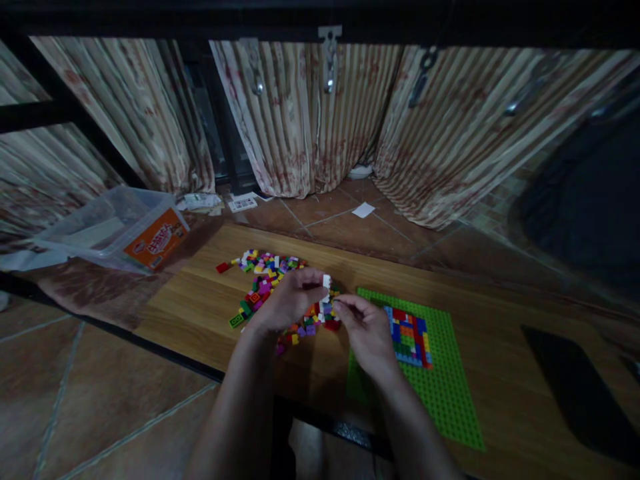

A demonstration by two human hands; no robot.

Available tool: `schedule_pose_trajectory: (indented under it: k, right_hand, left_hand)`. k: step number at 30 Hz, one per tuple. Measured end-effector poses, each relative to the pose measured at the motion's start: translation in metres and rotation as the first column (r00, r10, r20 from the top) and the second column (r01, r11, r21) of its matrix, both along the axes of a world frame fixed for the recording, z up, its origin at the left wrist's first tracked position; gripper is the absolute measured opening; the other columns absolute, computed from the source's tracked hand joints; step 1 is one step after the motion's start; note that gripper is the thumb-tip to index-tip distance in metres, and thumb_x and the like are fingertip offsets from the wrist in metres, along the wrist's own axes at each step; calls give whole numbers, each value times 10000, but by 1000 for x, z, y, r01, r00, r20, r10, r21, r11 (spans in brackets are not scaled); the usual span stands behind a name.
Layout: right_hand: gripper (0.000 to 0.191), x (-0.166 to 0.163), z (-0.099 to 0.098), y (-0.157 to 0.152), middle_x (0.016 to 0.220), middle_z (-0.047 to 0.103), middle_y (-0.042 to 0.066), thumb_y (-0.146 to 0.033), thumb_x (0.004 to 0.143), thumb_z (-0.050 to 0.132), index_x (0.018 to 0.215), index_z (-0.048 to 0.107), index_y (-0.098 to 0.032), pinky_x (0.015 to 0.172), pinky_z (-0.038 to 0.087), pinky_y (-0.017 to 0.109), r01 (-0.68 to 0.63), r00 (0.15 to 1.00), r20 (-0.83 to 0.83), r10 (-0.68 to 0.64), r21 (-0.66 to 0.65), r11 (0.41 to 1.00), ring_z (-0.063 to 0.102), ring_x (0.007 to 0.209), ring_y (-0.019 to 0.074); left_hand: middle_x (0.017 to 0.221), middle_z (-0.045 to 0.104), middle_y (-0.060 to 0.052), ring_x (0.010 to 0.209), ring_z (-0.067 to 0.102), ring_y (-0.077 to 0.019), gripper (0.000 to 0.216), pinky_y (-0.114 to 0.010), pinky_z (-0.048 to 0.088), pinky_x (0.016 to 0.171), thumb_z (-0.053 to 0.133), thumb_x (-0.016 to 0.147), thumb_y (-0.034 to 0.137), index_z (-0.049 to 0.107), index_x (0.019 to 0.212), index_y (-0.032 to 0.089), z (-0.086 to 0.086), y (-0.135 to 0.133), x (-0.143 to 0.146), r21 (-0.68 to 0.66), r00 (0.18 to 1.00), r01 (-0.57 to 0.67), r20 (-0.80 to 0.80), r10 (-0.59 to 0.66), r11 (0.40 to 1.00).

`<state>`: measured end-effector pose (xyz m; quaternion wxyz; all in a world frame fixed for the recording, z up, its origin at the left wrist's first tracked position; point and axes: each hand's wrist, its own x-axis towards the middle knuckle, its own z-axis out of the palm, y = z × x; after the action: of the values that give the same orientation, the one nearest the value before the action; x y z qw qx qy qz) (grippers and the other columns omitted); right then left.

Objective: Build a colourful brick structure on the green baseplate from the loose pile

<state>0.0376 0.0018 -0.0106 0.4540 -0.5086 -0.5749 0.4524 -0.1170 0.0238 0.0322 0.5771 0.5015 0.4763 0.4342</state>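
Observation:
My left hand (290, 300) hovers over a pile of small coloured bricks (265, 283) on the wooden table, its fingers pinched on a small white brick (327, 281). My right hand (365, 330) is just to its right, fingers curled and pinched at the pile's edge on something I cannot make out. A green baseplate (440, 387) lies to the right, with a flat patch of red, blue, yellow and green bricks (411, 337) built on it beside my right hand.
A clear plastic box (115, 227) with an orange label stands at the table's back left. A dark flat object (575, 393) lies at the right. Striped curtains (310, 113) hang behind, with papers on the tiled floor.

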Motion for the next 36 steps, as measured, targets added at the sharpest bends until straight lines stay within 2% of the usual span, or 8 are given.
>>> schedule_pose_trajectory:
  k: [6,10,13,15,19,23,30,36]
  right_hand:
    - [163,-1,2,-2,879,694,34,-258,804,584,892,715,-216,723,479,320,7,957,287,-36,100,995,634,776,189]
    - [181,-3,0,-1,892,689,39,-214,811,565,928,703,-212,755,489,327,7,930,365,-50,120,993,639,805,192]
    - [179,-2,1,-1,911,694,40,-216,814,567,942,692,-213,764,495,330,18,937,343,-60,124,992,638,807,189]
    - [195,-2,2,-1,923,700,38,-229,820,564,976,682,-216,750,504,319,33,962,267,-61,107,994,641,799,180]
    - [253,-2,3,-2,939,705,28,-269,820,587,1058,656,-220,729,516,293,60,993,97,-67,72,996,651,802,168]
    - [205,-1,6,-2,928,709,23,-292,842,578,1011,670,-223,742,511,285,60,997,35,-64,106,993,649,813,165]
    - [178,16,12,1,894,707,33,-292,861,549,930,695,-216,733,488,291,143,983,93,-160,173,975,638,803,173]
    - [207,60,15,3,902,710,49,-330,858,543,934,696,-212,736,482,314,252,930,208,-303,239,938,633,788,183]
  left_hand:
    - [718,616,16,632,535,-90,393,-211,406,603,772,627,265,636,974,139,-5,3,-4,24,993,-112,-36,113,993]
    - [747,643,-6,664,572,-113,307,-238,451,647,743,653,277,638,906,139,-8,5,-3,36,993,-97,-65,99,995]
    - [761,657,-17,676,589,-120,234,-254,477,675,722,670,281,638,835,137,-6,4,-1,10,993,-90,-78,91,996]
    - [735,651,-10,655,584,-117,209,-248,476,655,715,673,280,637,805,137,-3,3,0,-6,991,-96,-93,95,995]
    - [712,649,-8,635,574,-115,251,-244,468,635,749,644,310,641,786,133,-1,3,1,-10,992,-62,-113,60,998]
    - [738,657,-19,657,580,-119,284,-251,475,657,756,644,334,642,805,130,-2,4,6,-15,998,7,-61,-8,1000]
    - [808,674,-26,737,597,-127,240,-250,475,713,721,703,293,664,871,132,-10,6,19,43,996,66,-59,-64,997]
    - [879,680,-41,804,607,-142,230,-271,476,767,686,735,273,666,918,135,-8,2,37,53,994,66,-94,-61,996]
